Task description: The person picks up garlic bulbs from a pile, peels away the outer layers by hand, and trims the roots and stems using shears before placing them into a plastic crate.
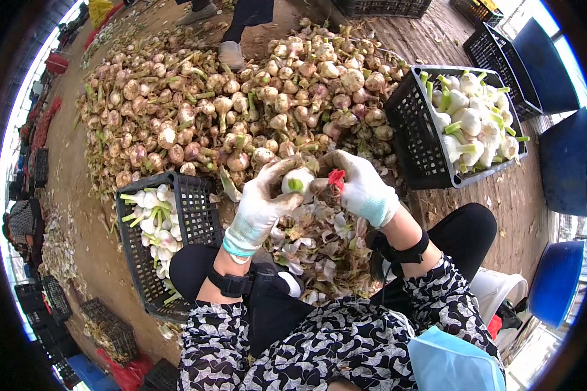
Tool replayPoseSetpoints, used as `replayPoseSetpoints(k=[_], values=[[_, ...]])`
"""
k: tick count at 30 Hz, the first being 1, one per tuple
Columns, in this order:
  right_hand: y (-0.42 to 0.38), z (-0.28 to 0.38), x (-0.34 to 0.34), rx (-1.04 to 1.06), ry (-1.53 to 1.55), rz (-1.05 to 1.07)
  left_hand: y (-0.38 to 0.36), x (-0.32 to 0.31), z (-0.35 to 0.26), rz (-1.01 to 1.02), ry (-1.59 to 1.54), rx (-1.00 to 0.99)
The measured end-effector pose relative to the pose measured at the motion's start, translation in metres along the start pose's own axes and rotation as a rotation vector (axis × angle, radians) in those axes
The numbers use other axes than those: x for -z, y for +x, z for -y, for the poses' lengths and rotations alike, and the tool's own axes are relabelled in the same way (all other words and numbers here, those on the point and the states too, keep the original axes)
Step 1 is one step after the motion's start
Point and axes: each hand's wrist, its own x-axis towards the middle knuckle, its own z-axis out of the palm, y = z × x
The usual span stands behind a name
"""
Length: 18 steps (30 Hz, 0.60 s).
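Observation:
My left hand (264, 205), in a soiled white glove with a teal cuff, is closed around a peeled white garlic bulb (298, 181) whose cut green stem faces me. Close at the bulb's right side is my right hand (359, 186), gloved the same way, its fingers curled. A small crumpled red thing (336, 180) shows at those fingers; its kind I cannot tell. Both hands are over the near edge of a large heap of unpeeled garlic (195, 111). Below them lies a pile of loose garlic skins (326, 244).
On the left, a black crate (199, 212) contains white garlic with green stems. Another black crate (417, 143) full of clean bulbs stands at right. Blue barrels (556, 283) and a white bucket (499, 290) are farther right. Another person's shoe (231, 55) is at the heap's far side.

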Motion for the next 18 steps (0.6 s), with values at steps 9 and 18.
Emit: replayPoseSetpoints(k=[9,18], values=[[0.015,-0.037,-0.010,-0.105,0.515,-0.113,-0.003,0.002,0.001,0.041,-0.046,-0.023],[0.005,-0.041,-0.056,-0.092,0.729,0.039,0.005,-0.002,-0.001,-0.190,-0.488,0.007]])
